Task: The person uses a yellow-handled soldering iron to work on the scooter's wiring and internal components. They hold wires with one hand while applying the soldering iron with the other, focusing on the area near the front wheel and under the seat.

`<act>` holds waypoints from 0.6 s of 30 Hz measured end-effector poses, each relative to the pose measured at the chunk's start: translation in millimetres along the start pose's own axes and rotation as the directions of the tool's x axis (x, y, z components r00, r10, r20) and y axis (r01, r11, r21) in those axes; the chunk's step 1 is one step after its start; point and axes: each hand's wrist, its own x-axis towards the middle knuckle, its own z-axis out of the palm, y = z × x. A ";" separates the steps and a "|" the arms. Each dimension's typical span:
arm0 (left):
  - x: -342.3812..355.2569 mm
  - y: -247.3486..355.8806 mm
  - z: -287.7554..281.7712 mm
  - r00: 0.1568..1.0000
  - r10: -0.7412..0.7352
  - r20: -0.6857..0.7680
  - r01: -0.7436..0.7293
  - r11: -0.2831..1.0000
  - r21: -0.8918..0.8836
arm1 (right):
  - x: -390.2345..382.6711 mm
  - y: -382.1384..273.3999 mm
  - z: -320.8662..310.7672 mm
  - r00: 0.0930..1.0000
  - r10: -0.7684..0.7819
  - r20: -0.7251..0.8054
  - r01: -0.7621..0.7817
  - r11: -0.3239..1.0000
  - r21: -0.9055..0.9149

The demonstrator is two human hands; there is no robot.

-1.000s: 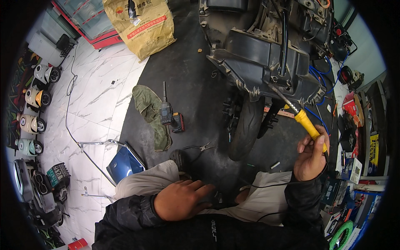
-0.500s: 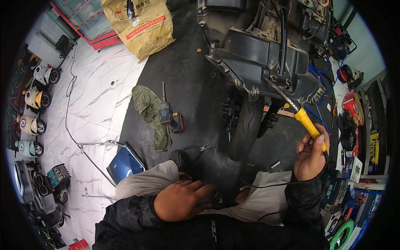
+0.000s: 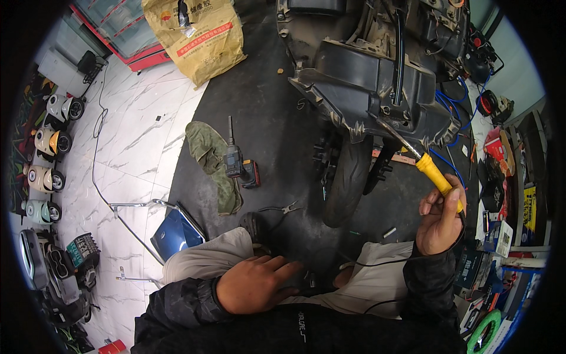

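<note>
"Close to us, what are the two hands doing?"

"The person's left hand (image 3: 250,286) lies over the lap, fingers loosely apart; I see nothing in it, though its underside is hidden. The right hand (image 3: 439,218) is closed around the yellow handle of a soldering iron (image 3: 433,174). The iron slants up and away from the hand, and its tip seems to meet the lower part of the black plastic body panel (image 3: 365,65) on the two-wheeler, above the tyre (image 3: 349,183)."

"How far along is it, then?"

"Under way, I'd judge: the iron is in position and the panel sits on the machine, its lower edge ragged. I can't make out a finished patch from here, so how much is done or left, I can't tell."

"Anything in the way?"

"Nothing blocks the iron that I can see. Nearest, its power cord (image 3: 383,261) trails across the right leg and could snag. Beyond the feet lie pliers (image 3: 283,209), then a cordless driver (image 3: 234,162) beside a crumpled green cloth (image 3: 206,153); all are clear of the tip. A blue air hose (image 3: 451,97) loops behind the panel. Farther off stand a yellow sack (image 3: 203,53) and a red-framed glass cabinet (image 3: 121,26)."
</note>
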 end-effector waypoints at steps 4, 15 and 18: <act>0.6 -0.6 0.4 1.000 0.007 -0.004 -0.007 1.000 0.004 | 1.2 -0.8 -0.9 1.000 0.007 0.026 -0.006 1.000 -0.012; 0.6 -1.1 1.0 1.000 0.000 0.005 0.000 1.000 0.016 | 1.4 -0.3 -1.1 1.000 -0.012 -0.017 0.012 1.000 -0.001; 0.2 -1.1 0.8 1.000 -0.006 0.012 0.005 1.000 0.017 | 1.9 -1.5 -2.3 1.000 -0.006 -0.004 0.006 1.000 -0.014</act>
